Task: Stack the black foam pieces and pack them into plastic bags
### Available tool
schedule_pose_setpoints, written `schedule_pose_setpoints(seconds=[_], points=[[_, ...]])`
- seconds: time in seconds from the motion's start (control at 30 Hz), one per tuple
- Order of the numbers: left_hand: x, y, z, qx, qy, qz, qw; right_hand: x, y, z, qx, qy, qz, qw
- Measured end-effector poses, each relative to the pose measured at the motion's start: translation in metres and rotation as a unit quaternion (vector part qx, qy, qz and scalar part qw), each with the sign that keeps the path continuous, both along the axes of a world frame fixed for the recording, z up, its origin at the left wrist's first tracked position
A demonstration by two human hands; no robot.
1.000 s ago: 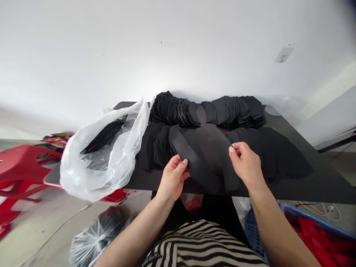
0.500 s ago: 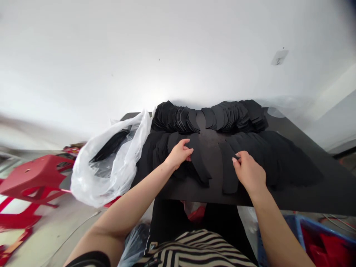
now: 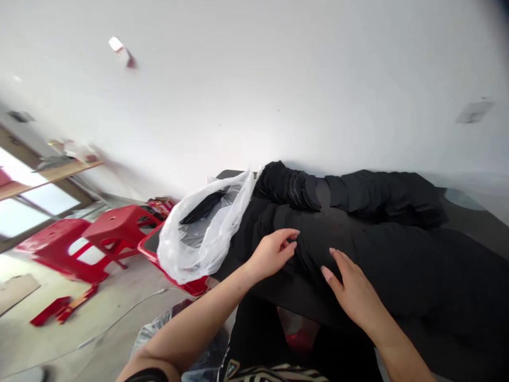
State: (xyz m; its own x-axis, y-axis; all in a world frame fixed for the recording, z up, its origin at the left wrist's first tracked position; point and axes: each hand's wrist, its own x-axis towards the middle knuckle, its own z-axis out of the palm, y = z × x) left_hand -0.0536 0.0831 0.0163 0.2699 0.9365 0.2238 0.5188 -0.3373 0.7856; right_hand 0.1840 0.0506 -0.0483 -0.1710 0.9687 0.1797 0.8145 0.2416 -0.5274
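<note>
Two bare hands, the left hand (image 3: 274, 253) and the right hand (image 3: 352, 286), touch a heap of black cut pieces (image 3: 369, 265) on the tabletop (image 3: 481, 225), both grips open and empty (nothing shows pinched). The heap's long axis runs nine to three o'clock; the right hand lies nearer its middle.

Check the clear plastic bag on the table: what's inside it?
Through the film of the clear plastic bag, a slim stack of black pieces shows near the mouth. The crumpled, glare-whitened film hides the bag's lower part, so anything else there can't be seen.
</note>
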Motion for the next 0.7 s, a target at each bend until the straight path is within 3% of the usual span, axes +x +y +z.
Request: schedule_pose_setpoints(seconds=[0.17,0.37,0.47,0.53,0.6,0.7], points=[[-0.039,-0.035,0.018,-0.009,0.014,0.008,1.000,-0.046,0.011,-0.022,-0.040,-0.031,-0.007,0.999],[-0.097,-0.055,0.041,0.018,0.007,0.045,0.999,-0.086,0.022,-0.028,-0.080,0.002,0.019,0.997],[-0.145,-0.035,0.046,0.059,0.032,0.106,0.992,-0.096,0.023,-0.027,-0.100,0.038,0.010,0.994],[-0.181,-0.008,0.043,0.057,0.111,0.175,0.977,-0.096,0.021,-0.029,-0.102,0.063,0.005,0.993],[-0.214,0.023,0.035,0.022,0.248,0.233,0.940,-0.092,0.021,-0.033,-0.099,0.088,-0.006,0.991],[-0.251,0.061,0.018,-0.018,0.335,0.266,0.904,-0.084,0.022,-0.040,-0.109,0.122,-0.023,0.986]])
